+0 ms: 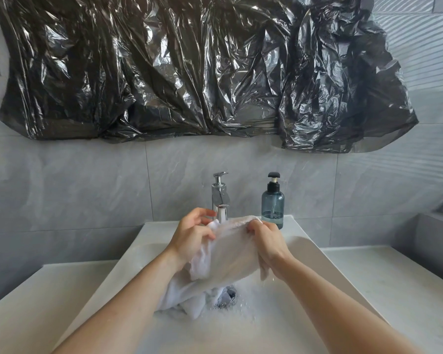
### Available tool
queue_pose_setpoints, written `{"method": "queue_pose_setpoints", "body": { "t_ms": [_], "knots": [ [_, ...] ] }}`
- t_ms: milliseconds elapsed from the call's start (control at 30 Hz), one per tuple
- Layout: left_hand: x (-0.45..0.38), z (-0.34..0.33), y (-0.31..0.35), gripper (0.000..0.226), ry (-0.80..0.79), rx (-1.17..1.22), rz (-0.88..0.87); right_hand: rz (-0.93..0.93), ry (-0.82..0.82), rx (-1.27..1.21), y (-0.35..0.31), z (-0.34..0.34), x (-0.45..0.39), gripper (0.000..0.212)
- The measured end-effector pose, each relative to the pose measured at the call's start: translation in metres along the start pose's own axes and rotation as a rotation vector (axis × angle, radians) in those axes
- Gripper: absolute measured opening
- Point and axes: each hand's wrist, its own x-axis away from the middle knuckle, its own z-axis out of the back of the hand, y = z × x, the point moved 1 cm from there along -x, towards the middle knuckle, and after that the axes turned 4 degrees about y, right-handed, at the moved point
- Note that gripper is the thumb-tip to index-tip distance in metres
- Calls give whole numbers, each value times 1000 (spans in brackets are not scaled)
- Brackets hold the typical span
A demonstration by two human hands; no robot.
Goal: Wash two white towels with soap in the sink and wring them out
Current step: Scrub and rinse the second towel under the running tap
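Towel (228, 249) held over sink (143, 238) w/ left hand (189, 238) and right hand (269, 241) fingers curled gripping it, 2nd towel (182, 300) in suds below, soap bottle (272, 204) part full at 1 o'clock.

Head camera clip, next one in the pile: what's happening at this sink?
A person holds a wet white cloth towel up over the white sink basin, under the chrome tap. The left hand and the right hand each grip its top edge. More white cloth lies bunched in the foamy basin below. A blue-grey pump soap bottle stands beside the tap.
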Motion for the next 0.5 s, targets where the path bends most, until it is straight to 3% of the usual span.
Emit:
{"method": "queue_pose_setpoints", "body": {
  "t_ms": [100, 233, 300, 400, 500],
  "knots": [
    [1, -1, 2, 50, 86, -9, 4, -17, 9, -47, 1, -1, -1, 24],
    [-7, 11, 3, 38, 313, 48, -28, -52, 60, -133, 1, 0, -5, 21],
    [-9, 22, 0, 40, 367, -65, -88, -62, 63, -181, 2, 2, -6, 22],
    [-8, 24, -7, 43, 193, -413, -290, -21, 53, -213, 3, 0, -4, 21],
    [-2, 9, -7, 31, -68, -620, -196, 27, 30, -218, 5, -5, -5, 26]
  ]
}}
